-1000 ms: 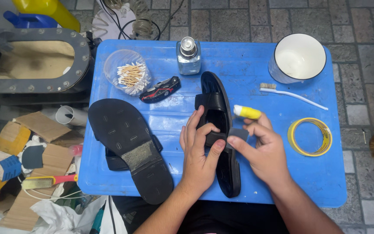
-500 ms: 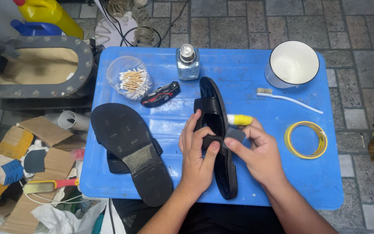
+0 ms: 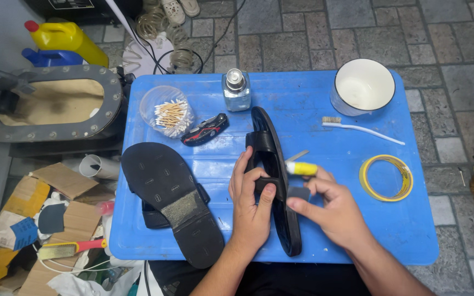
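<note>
My left hand (image 3: 252, 205) grips the black sandal (image 3: 274, 181) at its strap, fingers curled over the upper and thumb pressed against the inner side. The sandal stands on its edge near the middle of the blue table (image 3: 412, 235), toe pointing away from me. My right hand (image 3: 333, 211) is closed on a small dark patch (image 3: 298, 193), pinched between thumb and forefinger against the sandal's outer side. The same hand carries a small yellow-handled tool (image 3: 302, 168), its metal tip touching the sandal's edge.

To my left lies the second black sandal (image 3: 172, 200), sole up, its heel overhanging the near table edge.

To my right, a yellow tape roll (image 3: 386, 177) lies flat, apart from my hand.

Further out: a black and red folding tool (image 3: 206, 129), a clear cup of cotton swabs (image 3: 167, 111), a small glass bottle (image 3: 235, 91), a white toothbrush (image 3: 360, 129) and a white bowl (image 3: 363, 86).

Beyond the table's left corner, on the floor, stands a yellow jug (image 3: 68, 39).
</note>
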